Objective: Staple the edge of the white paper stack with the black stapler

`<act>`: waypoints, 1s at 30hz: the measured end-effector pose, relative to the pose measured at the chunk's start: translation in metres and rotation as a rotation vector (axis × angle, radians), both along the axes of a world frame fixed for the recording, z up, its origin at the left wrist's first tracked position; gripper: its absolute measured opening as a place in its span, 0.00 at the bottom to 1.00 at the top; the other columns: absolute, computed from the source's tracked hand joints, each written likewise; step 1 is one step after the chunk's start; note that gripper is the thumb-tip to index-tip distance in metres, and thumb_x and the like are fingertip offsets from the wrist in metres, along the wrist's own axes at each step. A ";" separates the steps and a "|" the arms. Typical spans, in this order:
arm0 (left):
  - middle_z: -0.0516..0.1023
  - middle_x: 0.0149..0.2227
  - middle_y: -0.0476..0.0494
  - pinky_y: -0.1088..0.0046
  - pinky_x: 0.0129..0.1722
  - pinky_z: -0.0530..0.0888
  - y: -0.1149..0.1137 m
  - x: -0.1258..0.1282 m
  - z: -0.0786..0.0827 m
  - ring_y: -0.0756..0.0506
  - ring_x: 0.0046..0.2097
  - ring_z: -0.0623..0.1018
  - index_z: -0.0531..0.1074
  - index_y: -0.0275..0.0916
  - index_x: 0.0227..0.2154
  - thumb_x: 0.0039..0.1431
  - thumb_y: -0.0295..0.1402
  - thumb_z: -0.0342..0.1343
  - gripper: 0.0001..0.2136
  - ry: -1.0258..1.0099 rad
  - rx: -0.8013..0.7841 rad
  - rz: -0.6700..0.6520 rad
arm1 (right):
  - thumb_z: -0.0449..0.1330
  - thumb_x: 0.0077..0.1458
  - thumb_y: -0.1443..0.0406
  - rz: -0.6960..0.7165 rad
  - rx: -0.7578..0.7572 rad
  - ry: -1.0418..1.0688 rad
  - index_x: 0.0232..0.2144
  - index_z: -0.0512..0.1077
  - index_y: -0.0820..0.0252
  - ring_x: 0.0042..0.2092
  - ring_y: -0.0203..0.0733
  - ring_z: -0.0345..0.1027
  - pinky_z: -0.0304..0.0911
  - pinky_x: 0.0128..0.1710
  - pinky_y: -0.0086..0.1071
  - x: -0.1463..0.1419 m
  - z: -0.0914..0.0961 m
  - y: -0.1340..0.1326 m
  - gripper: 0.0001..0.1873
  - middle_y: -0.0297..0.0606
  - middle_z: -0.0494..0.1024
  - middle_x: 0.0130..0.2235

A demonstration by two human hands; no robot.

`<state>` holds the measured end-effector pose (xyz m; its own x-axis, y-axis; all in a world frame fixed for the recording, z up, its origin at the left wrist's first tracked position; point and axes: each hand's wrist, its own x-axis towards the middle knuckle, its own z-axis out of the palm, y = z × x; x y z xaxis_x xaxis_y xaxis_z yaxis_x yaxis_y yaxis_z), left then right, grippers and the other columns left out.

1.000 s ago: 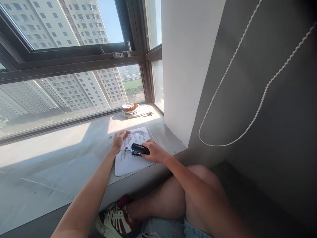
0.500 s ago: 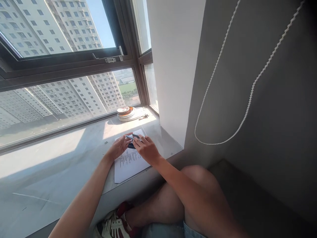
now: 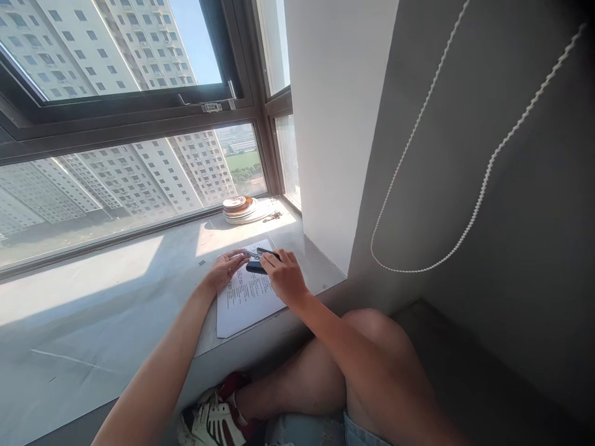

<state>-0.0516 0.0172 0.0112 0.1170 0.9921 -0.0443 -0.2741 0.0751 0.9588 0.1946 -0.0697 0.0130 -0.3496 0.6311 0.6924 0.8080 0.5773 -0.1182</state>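
Stapler raised off the paper and held between both hands

A shoe [image 3: 216, 418] and a bent knee [image 3: 372, 347] are seen nearest, below the edge of the ledge [image 3: 139, 291], much as they were a second ago. On that edge a printed sheet of paper [image 3: 244, 303] is lying flat, and it is no longer pinned. A second ago its top corner was being pressed down by the left hand [image 3: 223, 271], and the stapler [image 3: 258, 266] was lying across it under the right hand [image 3: 286, 279].

Just beyond, over the far end of the sheet, the stapler is now held clear of the paper between the two hands. It appears to have been swung open, with the black top parted from the dark base and a metal strip showing between them. The right fingers are curled around its rear half; the thumb is hidden. The left fingers are kept close together, with their tips laid on the metal front end. Whether that end is pinched cannot be told. So it is the stapler itself, not the sheet, that is being handled at this moment.

Farther off, a stack of plates [image 3: 239, 208] is left untouched in the sunlit corner by the window [image 3: 139, 167].
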 end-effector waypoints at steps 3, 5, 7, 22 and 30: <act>0.88 0.38 0.41 0.84 0.32 0.80 0.006 -0.007 0.002 0.53 0.31 0.84 0.82 0.35 0.37 0.57 0.31 0.76 0.10 -0.088 0.073 0.253 | 0.66 0.64 0.73 -0.031 -0.246 0.261 0.54 0.79 0.59 0.52 0.54 0.78 0.68 0.58 0.47 0.004 0.006 -0.010 0.17 0.45 0.86 0.50; 0.87 0.37 0.46 0.87 0.25 0.74 0.006 -0.009 0.004 0.58 0.24 0.77 0.81 0.37 0.36 0.61 0.37 0.74 0.10 -0.115 0.140 0.313 | 0.70 0.62 0.66 0.026 -0.433 0.378 0.49 0.81 0.57 0.45 0.51 0.80 0.70 0.50 0.42 0.004 0.010 -0.016 0.12 0.42 0.87 0.44; 0.87 0.36 0.44 0.85 0.19 0.68 0.002 -0.007 0.004 0.60 0.19 0.70 0.82 0.37 0.36 0.58 0.41 0.76 0.14 -0.116 0.188 0.319 | 0.72 0.60 0.62 0.112 -0.567 0.410 0.46 0.82 0.56 0.43 0.50 0.80 0.69 0.43 0.37 0.001 0.011 -0.020 0.12 0.40 0.87 0.42; 0.72 0.18 0.57 0.78 0.19 0.63 -0.015 0.011 0.004 0.52 0.18 0.66 0.73 0.42 0.55 0.69 0.48 0.64 0.19 0.376 0.571 -0.012 | 0.73 0.61 0.68 0.516 -0.324 0.521 0.52 0.82 0.53 0.53 0.45 0.78 0.71 0.57 0.41 -0.014 0.038 0.038 0.17 0.38 0.86 0.50; 0.78 0.24 0.54 0.77 0.18 0.65 -0.011 0.009 0.002 0.52 0.17 0.70 0.72 0.44 0.51 0.68 0.50 0.66 0.19 0.391 0.557 -0.048 | 0.70 0.62 0.73 0.541 -0.278 0.398 0.38 0.83 0.54 0.41 0.40 0.73 0.67 0.45 0.34 -0.027 0.038 0.071 0.08 0.34 0.83 0.37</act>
